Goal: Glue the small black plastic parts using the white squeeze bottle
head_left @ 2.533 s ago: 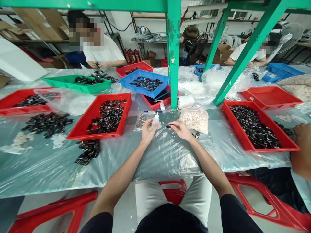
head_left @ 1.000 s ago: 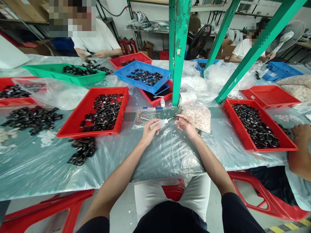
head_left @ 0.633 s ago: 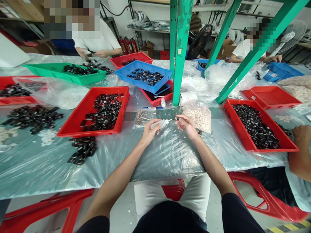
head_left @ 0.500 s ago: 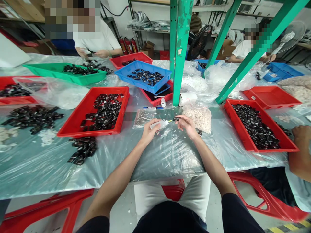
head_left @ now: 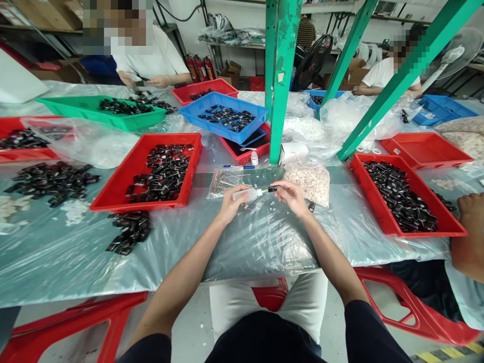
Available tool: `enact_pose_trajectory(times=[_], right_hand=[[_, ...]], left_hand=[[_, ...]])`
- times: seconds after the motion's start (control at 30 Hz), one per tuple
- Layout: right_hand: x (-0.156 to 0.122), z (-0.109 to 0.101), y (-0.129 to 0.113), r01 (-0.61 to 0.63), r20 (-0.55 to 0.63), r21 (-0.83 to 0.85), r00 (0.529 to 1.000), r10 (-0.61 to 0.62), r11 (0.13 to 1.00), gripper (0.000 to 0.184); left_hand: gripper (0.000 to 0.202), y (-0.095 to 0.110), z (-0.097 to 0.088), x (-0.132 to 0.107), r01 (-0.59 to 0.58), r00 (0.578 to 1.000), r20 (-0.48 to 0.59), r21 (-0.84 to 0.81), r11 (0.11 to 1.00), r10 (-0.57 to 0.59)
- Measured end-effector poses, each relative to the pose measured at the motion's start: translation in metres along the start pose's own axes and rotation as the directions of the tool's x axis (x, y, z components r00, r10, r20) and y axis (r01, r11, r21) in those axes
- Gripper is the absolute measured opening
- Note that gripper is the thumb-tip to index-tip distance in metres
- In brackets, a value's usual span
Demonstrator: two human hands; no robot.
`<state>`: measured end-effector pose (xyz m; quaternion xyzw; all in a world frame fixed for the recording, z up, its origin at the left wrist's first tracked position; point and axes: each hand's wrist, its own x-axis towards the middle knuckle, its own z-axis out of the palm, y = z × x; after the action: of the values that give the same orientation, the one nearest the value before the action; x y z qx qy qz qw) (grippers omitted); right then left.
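Note:
My left hand [head_left: 231,204] is closed round a translucent squeeze bottle [head_left: 249,194] lying sideways, its thin yellowish tip pointing right. Between the thumb and fingers of my right hand [head_left: 292,195] is a small black plastic piece [head_left: 273,188]. The bottle's tip is at the left end of that piece; whether they touch is too small to tell. Behind my left hand lies a clear bag of thin metal pins [head_left: 227,180]. A bag of small beige pieces [head_left: 312,184] sits just beyond my right hand, and another black part [head_left: 311,206] lies beside that wrist.
Red trays of black parts stand at left [head_left: 172,202] and right [head_left: 410,233]. A loose pile of black parts [head_left: 130,234] lies before the left tray. A green post [head_left: 282,91] rises behind my hands, near a small white bottle [head_left: 254,159]. A co-worker's arm [head_left: 469,237] is at far right.
The black piece has turned slightly in my right fingers, its free end now pointing more to the left. The bottle stays nearly in place, and the view has shifted slightly.

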<state>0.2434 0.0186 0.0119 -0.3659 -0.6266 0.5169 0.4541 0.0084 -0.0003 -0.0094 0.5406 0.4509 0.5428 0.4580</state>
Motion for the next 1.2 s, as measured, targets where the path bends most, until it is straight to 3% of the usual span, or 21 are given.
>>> enact_pose_trajectory(times=[0.3, 1.2], right_hand=[[-0.0011, 0.0007, -0.0004, 0.016, 0.002, -0.021, 1.0, -0.016, 1.0, 0.047], [-0.0026, 0.0003, -0.0047, 0.031, -0.016, -0.034, 0.999, -0.031, 0.999, 0.043]], left_hand=[[0.037, -0.0059, -0.0013, 0.0008, 0.044, 0.999, 0.031, -0.052, 0.998, -0.043], [0.044, 0.0022, 0.0033, -0.0014, 0.137, 0.99, 0.056, -0.129, 0.982, -0.13]])
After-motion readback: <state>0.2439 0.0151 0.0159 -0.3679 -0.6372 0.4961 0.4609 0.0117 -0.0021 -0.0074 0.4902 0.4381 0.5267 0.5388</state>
